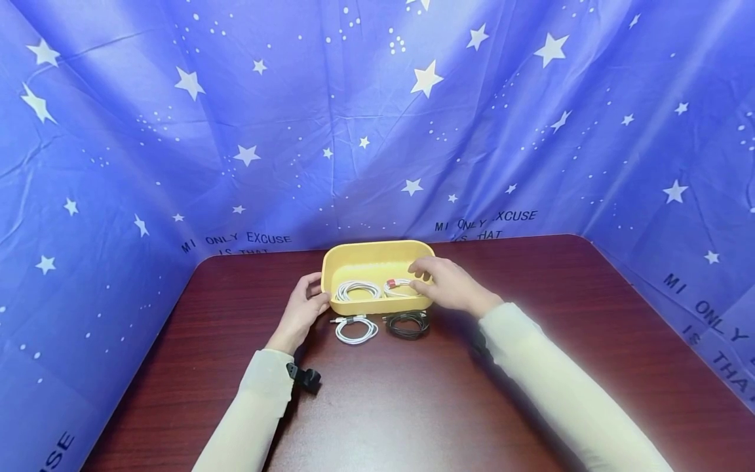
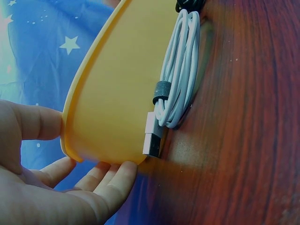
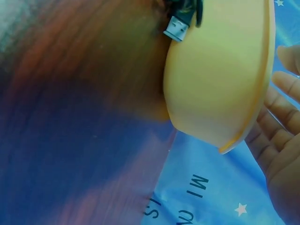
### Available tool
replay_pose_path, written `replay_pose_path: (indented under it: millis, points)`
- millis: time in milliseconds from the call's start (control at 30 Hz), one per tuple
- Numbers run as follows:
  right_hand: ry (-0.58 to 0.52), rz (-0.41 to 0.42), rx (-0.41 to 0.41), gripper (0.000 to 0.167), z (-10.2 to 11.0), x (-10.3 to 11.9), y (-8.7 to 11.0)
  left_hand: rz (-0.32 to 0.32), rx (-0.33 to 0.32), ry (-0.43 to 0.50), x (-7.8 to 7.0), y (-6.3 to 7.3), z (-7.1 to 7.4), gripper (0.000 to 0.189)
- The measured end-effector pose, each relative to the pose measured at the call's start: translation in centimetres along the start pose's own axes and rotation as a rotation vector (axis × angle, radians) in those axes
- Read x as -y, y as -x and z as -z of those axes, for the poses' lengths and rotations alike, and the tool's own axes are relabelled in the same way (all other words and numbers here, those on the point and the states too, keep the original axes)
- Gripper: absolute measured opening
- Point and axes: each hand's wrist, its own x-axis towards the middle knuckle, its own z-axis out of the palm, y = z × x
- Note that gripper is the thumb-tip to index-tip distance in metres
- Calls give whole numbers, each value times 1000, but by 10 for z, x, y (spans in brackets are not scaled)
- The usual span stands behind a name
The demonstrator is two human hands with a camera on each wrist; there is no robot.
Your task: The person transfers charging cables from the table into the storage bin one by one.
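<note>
A yellow oblong bin [image 1: 383, 306] stands on the table with two coiled white cables inside. The left coil [image 1: 358, 284] is plain; the right coiled cable [image 1: 392, 284] carries a red tie. At the bin's left end, my left hand [image 1: 301, 311] touches the rim with the thumb, fingertips against the end wall. My right hand [image 1: 448, 283] is over the bin's right end, fingers loosely extended, nothing held. Against the bin's front lie a white USB cable [image 2: 180, 70] bound with a dark strap and a coiled black cable [image 1: 407, 334], whose USB plug [image 3: 176, 29] shows in the right wrist view.
The dark red wood-grain table [image 1: 377, 406] reaches back to a blue star-printed curtain [image 1: 330, 131], which encloses it on the back and both sides. A black strap [image 1: 305, 379] is round the left wrist. The bin is near the table's back edge.
</note>
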Motion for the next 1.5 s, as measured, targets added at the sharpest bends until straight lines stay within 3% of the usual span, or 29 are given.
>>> replay_pose_path:
  millis: [700, 933, 1233, 1500]
  points:
    - [-76, 17, -92, 28, -3, 6, 17, 11, 2, -11, -1, 2, 0, 53]
    - [-111, 16, -155, 30, -3, 5, 24, 11, -1, -15, -2, 2, 0, 53]
    - [-156, -45, -237, 34, -4, -1, 29, 7, 6, -7, -2, 2, 0, 53]
    - [-167, -138, -247, 53, -6, -5, 32, 3, 0, -1, 0, 1, 0, 53]
